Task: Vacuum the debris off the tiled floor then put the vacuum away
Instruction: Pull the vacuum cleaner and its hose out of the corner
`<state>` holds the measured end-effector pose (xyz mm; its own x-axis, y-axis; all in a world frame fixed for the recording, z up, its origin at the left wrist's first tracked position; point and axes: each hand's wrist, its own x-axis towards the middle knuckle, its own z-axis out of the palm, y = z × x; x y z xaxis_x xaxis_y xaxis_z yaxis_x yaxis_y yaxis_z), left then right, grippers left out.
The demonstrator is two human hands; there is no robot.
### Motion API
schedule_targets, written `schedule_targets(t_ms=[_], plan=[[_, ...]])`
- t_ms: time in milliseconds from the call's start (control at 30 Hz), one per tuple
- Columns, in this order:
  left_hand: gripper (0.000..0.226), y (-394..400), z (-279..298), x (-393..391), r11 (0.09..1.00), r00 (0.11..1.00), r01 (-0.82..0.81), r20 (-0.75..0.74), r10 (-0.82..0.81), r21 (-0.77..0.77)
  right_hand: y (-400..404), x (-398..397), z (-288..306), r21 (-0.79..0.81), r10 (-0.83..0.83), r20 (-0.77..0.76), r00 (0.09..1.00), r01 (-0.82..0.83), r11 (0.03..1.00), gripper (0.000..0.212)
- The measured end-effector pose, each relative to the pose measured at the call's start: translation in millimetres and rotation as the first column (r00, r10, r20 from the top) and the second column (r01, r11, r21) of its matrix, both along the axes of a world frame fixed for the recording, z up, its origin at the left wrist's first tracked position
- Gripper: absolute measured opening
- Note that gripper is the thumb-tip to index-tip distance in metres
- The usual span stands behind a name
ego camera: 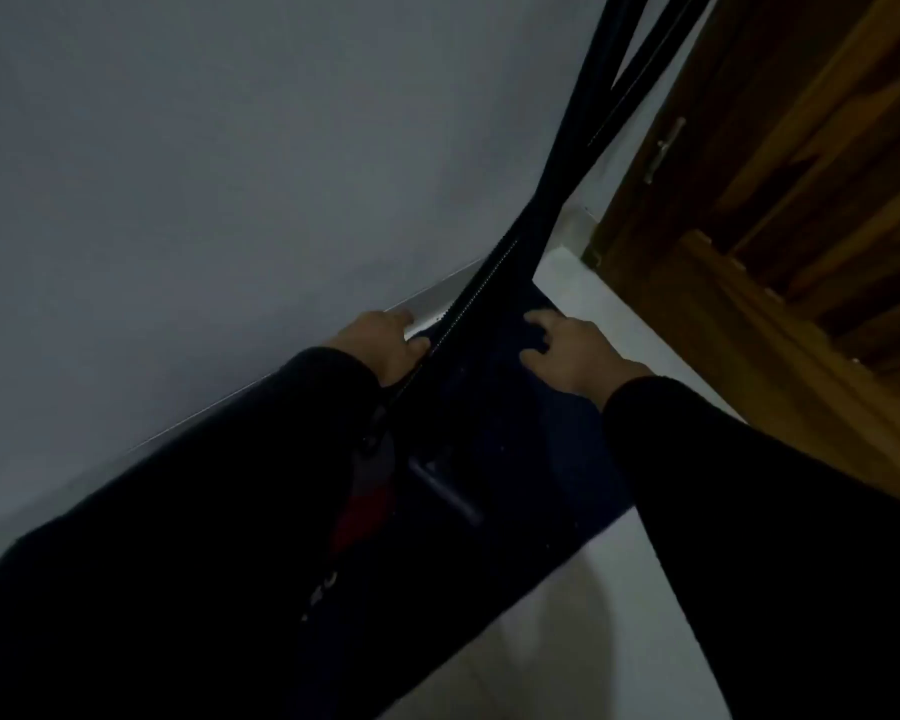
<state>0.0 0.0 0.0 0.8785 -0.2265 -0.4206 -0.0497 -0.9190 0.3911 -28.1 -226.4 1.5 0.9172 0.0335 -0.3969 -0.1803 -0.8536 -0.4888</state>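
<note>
I think I am packing the vacuum into the dark bag (489,433) that lies on the floor (567,615) by the grey wall (178,174). I should hold both sides of the zip (481,283) wide and go slowly, so nothing snags. My left hand (380,345) pinches the bag's edge by the zip. My right hand (567,350) lies spread on the cloth. The vacuum itself is too dark to pick out (a grey bar and red patch show inside).

A dim home interior is indicated by a plain painted wall (178,174), pale tiled floor (583,615) and panelled wooden door (801,200) at far right.
</note>
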Motion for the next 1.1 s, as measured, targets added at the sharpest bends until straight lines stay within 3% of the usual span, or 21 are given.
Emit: schedule_targets(t_ms=[100,267,433,567,767,1100], plan=[[0.053,-4.5,-47.9,13.5,0.983,0.997,0.042,0.078,-0.028,-0.178,0.7,17.0,-39.9,0.065,0.003,0.207,0.978,-0.017,0.998,0.073],[0.073,-16.9,-111.3,28.8,0.888,0.972,0.206,0.191,-0.137,-0.410,4.1,40.9,-90.6,0.213,-0.035,0.376,0.926,-0.050,0.976,0.084],[0.074,-16.6,-133.0,32.0,0.756,0.995,0.068,0.104,-0.001,-0.651,8.1,52.2,-102.9,0.438,-0.069,0.348,0.935,-0.097,0.894,0.083],[0.071,-15.5,-132.5,29.9,0.650,0.994,-0.062,0.014,0.112,-0.758,15.9,65.0,-109.9,0.532,-0.148,0.299,0.943,-0.036,0.846,0.085],[0.071,-14.3,-131.0,25.1,0.513,0.981,-0.115,-0.018,0.191,-0.851,20.6,64.0,-124.1,0.493,-0.097,0.371,0.924,-0.107,0.863,0.090],[0.068,-1.5,-126.3,20.0,0.332,0.973,-0.224,-0.188,0.137,-0.916,46.4,38.8,-113.5,0.407,0.028,0.493,0.869,-0.259,0.876,0.076]])
